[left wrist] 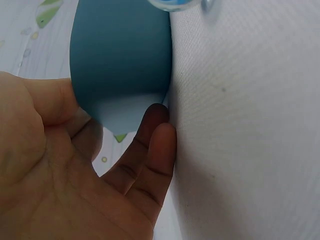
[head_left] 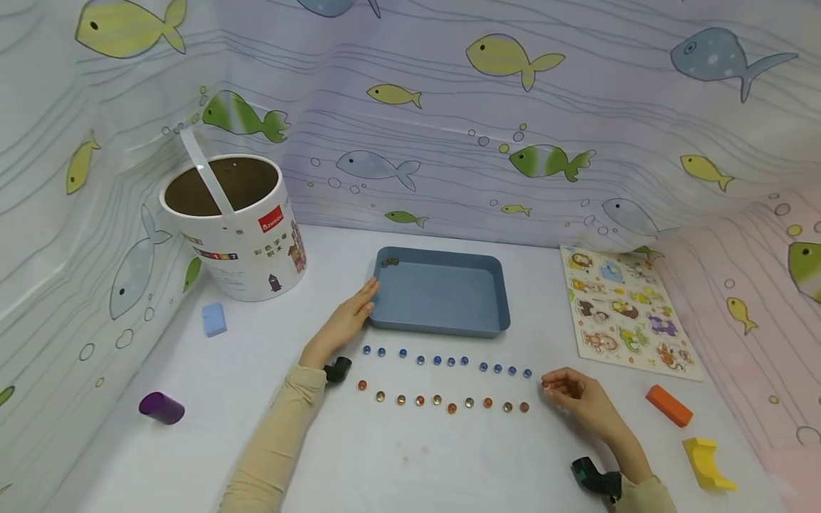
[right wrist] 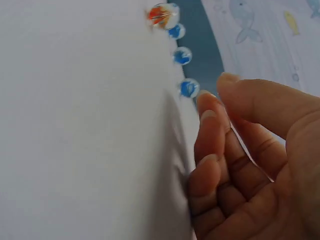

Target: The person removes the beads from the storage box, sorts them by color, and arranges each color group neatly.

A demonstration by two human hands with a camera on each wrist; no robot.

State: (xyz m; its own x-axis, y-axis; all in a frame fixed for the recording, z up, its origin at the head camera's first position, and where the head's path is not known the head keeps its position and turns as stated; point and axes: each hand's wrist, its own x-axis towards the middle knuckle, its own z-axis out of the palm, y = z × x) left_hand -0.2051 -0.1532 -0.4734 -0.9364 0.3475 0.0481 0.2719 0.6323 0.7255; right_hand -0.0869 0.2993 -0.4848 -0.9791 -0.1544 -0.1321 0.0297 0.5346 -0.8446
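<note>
A blue tray (head_left: 442, 292) sits mid-table with one brownish marble (head_left: 389, 262) in its far left corner. My left hand (head_left: 349, 317) lies open, straight fingers touching the tray's left wall; the left wrist view shows the fingers (left wrist: 160, 150) beside the tray (left wrist: 120, 50). In front of the tray run a row of blue marbles (head_left: 442, 360) and a row of orange and brown marbles (head_left: 442, 402). At the rows' right end my right hand (head_left: 567, 388) is curled, thumb and forefinger pinching a small orange marble (head_left: 546, 385). The right wrist view shows blue marbles (right wrist: 189, 88) just beyond the fingertips (right wrist: 210, 115).
A white bucket (head_left: 234, 228) stands at the back left, with a blue block (head_left: 214, 318) and a purple cylinder (head_left: 162, 407) nearer. An animal puzzle board (head_left: 625, 310), an orange block (head_left: 668, 405) and a yellow block (head_left: 705, 463) lie right. Fish-patterned sheets wall the table.
</note>
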